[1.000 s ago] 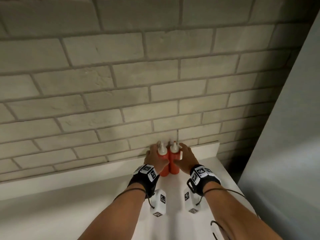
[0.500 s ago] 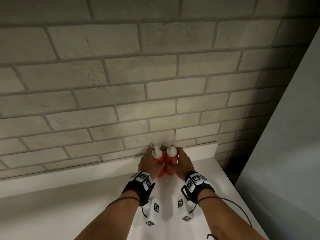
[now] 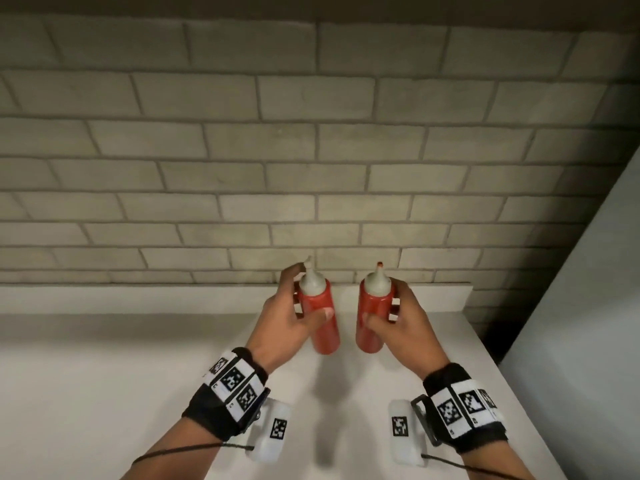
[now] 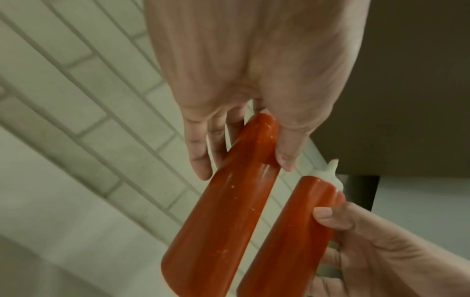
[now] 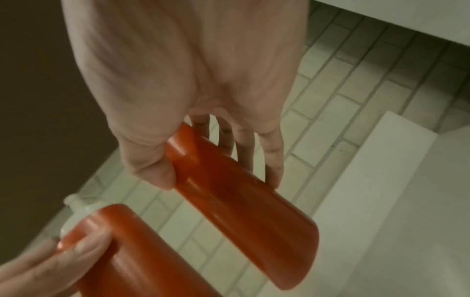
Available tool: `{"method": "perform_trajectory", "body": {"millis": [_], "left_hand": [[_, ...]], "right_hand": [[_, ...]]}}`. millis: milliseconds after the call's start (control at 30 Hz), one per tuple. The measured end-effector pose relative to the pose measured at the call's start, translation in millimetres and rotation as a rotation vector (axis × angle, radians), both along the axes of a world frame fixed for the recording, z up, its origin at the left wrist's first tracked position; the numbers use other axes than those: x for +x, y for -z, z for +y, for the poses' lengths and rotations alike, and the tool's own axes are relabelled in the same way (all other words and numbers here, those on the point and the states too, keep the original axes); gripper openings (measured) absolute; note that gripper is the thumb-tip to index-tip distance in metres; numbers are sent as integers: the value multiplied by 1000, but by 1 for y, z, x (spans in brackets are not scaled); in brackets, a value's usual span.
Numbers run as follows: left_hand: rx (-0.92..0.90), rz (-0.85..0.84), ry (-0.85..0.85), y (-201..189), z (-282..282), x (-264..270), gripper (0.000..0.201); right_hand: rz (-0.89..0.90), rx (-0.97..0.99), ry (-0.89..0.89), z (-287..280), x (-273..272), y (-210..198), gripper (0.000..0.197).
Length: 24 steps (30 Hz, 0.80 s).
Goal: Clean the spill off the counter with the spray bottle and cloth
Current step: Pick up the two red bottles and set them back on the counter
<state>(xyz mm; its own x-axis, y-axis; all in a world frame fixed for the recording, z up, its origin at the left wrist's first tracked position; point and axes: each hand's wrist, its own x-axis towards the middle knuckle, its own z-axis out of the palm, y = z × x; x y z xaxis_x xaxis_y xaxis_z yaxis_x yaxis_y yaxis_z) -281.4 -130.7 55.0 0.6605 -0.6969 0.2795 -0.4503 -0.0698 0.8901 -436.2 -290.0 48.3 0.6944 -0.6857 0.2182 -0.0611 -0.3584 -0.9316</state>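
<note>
above a white counter [image 3: 104, 393], a person's left hand [image 3: 287, 320] and right hand [image 3: 398, 323] each hold a red squeeze bottle, fingers and thumb curled round the upper body. the left bottle [image 3: 320, 313] and right bottle [image 3: 372, 317] stand upright, lifted off the surface, apart, white nozzles just past the fingertips. beyond them rises a pale brick wall [image 3: 311, 150]. neither spray bottle nor cloth shows.
</note>
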Motion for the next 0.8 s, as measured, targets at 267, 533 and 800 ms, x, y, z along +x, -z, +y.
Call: {"method": "perform_trajectory", "body": {"millis": [267, 533, 800], "left_hand": [[6, 15, 0, -9, 146, -6, 65], [86, 20, -2, 21, 296, 42, 60], [229, 61, -20, 53, 377, 102, 58]], "right_hand": [[30, 13, -162, 115, -8, -11, 56], [109, 88, -206, 256, 40, 4, 54], [180, 135, -279, 332, 90, 37, 52]]}}
